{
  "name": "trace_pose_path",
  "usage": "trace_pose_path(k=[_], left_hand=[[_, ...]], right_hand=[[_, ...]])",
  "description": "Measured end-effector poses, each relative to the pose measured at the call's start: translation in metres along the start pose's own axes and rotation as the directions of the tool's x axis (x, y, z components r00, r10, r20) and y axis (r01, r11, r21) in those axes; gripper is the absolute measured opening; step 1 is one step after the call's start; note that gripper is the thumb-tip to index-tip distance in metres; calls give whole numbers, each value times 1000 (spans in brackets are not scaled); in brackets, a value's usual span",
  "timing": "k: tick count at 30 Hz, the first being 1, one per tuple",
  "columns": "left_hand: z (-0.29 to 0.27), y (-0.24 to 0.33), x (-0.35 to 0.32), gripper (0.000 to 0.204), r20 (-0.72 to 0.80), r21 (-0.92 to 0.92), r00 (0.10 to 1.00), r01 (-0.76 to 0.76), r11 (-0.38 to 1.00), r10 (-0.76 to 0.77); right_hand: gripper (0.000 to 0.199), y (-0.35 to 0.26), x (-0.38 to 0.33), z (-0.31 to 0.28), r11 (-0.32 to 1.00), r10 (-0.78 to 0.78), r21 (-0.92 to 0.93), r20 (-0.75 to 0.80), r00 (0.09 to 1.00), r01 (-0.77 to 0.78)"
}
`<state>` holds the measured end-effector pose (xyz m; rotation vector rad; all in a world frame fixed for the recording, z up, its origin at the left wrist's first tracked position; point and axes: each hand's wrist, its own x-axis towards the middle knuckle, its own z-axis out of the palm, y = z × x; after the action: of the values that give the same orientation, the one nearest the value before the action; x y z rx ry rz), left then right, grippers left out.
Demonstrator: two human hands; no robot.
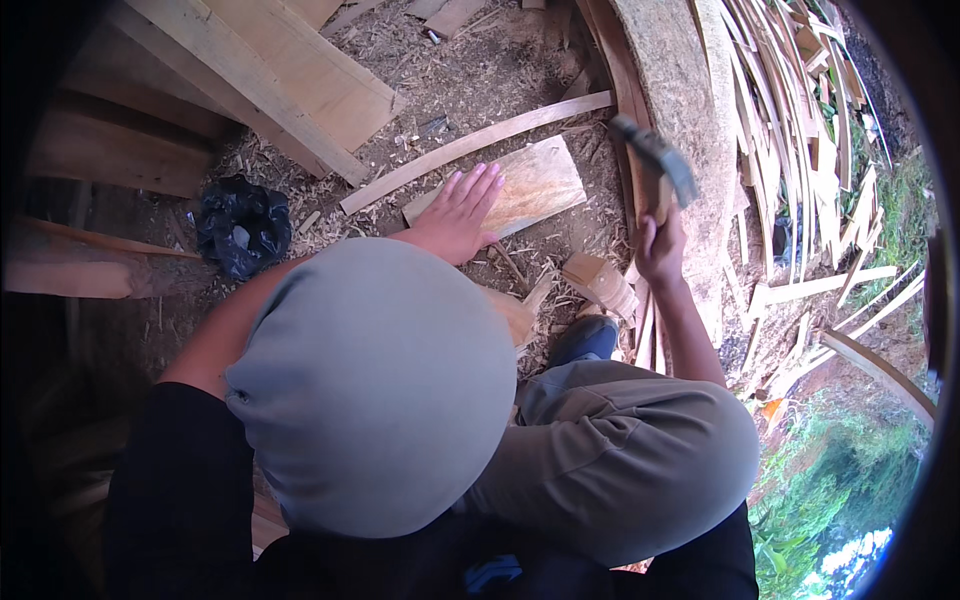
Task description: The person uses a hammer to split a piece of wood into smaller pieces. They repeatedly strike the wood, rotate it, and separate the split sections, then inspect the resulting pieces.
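My left hand [463, 212] lies flat on a short pale wooden board [540, 188], fingers stretched out and pointing away from me. The board rests on the ground among shavings, its right end uncovered. My right hand [661, 248] is wrapped round the handle of a hammer [655, 158], raised to the right of the board. The hammer's head is blurred at its left end. Just beyond the board lies a long thin wooden strip [475, 143], slanting up to the right.
Large planks [270, 85] lean at the far left, above a black plastic bag [243, 225]. A wooden block [600, 280] sits near my shoe [585, 340]. Behind the hammer runs a thick curved timber [680, 90]; many loose strips [790, 130] are heaped beyond it.
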<state>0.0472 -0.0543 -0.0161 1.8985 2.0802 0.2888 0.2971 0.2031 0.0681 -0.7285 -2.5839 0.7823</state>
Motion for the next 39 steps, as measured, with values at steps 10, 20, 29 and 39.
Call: trace_pose_path(k=[10,20,29,39], left_hand=[[2,2,0,89,48,-45,998,36,998,-33],[3,1,-1,88,67,-54,997,45,998,-42],[5,0,1,88,36,-41,999,19,999,-18],[4,1,2,88,68,-39,997,31,999,-28]], right_hand=[[28,15,-7,11,977,-95,-189,41,995,101],[29,13,-2,18,976,-169,-140,-26,985,164],[26,26,-4,21,940,-322,-124,-21,947,317],[21,8,7,22,948,-307,-110,-63,950,299]])
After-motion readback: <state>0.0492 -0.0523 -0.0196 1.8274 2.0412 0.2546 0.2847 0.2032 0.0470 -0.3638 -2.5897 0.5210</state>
